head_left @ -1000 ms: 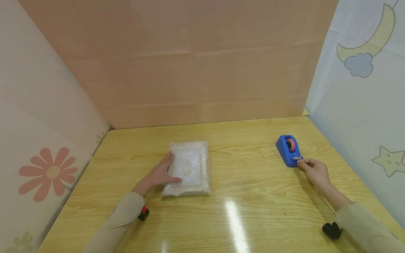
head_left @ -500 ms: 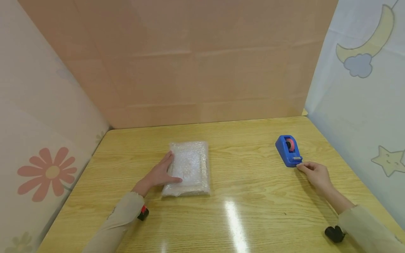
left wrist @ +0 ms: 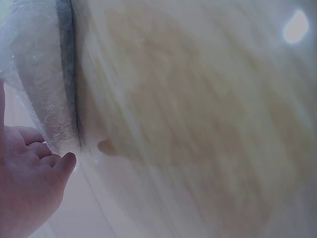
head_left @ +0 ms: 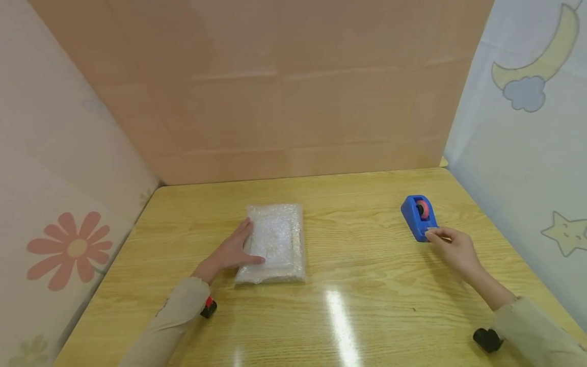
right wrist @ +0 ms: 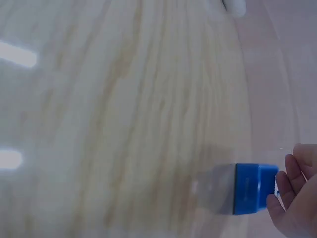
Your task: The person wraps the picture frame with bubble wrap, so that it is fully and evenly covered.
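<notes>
In the head view a flat, rectangular package in bubble wrap (head_left: 272,239) lies left of the table's middle. My left hand (head_left: 229,252) rests on its left side, thumb over the top and the other fingers along the edge. In the left wrist view, part of the bubble wrap stands beside my left hand (left wrist: 34,173). At the right is a blue tape dispenser (head_left: 415,219) with a pinkish-red roll. My right hand (head_left: 456,252) has thumb and forefinger pinched together at its cutter end, on what appears to be the tape end; the tape itself is hardly visible.
The wooden table (head_left: 357,244) has a bright light reflection near its front. A pinkish-brown sheet (head_left: 284,102) rises behind it. Patterned pale walls (head_left: 527,168) stand at the left and right.
My right hand dips slightly below the dispenser's front, then rises back and a little left over the cutter. The left hand and the package stay where they were.
</notes>
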Available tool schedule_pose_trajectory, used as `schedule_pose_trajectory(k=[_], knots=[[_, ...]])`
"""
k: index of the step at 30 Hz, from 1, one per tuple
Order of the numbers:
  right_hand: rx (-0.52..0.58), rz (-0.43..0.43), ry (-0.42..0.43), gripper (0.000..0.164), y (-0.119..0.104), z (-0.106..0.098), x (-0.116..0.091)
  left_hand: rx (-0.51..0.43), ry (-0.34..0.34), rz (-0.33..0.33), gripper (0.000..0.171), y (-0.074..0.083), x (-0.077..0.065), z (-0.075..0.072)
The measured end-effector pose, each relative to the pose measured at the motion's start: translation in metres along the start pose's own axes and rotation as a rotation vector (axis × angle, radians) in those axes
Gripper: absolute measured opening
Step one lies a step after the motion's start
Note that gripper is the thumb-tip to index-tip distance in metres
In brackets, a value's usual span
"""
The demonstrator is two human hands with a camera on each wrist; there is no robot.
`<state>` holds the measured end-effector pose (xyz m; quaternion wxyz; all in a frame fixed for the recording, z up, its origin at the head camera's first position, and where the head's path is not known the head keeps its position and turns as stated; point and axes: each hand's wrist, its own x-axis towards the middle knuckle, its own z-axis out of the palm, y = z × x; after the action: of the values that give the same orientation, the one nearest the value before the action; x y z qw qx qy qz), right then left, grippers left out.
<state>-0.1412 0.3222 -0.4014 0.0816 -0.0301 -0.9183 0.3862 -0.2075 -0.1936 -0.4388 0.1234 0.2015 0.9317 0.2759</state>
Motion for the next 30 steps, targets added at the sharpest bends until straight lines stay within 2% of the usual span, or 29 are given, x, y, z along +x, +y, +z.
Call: schedule_pose_trajectory(k=[5, 11, 16, 20, 27, 30], knots=[[0.022, -0.079, 0.021, 0.035, -0.022, 0.002, 0.006, 0.018, -0.002, -0.011, 0.114, -0.001, 0.001, 0.0], [0.065, -0.189, -0.019, 0.028, -0.053, 0.016, 0.015, 0.006, -0.003, -0.014, 0.114, 0.003, 0.001, -0.002], [0.116, -0.221, -0.093, 0.027, -0.086, 0.037, 0.021, 0.018, -0.008, -0.021, 0.115, 0.002, 0.002, -0.002], [0.207, -0.204, -0.16, 0.03, -0.115, 0.056, 0.026, 0.015, -0.002, -0.013, 0.115, 0.0, 0.002, -0.001], [0.374, -0.253, -0.235, 0.025, -0.157, 0.094, 0.035, 0.014, -0.005, -0.011, 0.115, 0.001, 0.002, -0.001], [0.429, -0.249, -0.275, 0.024, -0.171, 0.111, 0.037, 0.014, -0.004, -0.011, 0.115, 0.0, 0.002, -0.001]])
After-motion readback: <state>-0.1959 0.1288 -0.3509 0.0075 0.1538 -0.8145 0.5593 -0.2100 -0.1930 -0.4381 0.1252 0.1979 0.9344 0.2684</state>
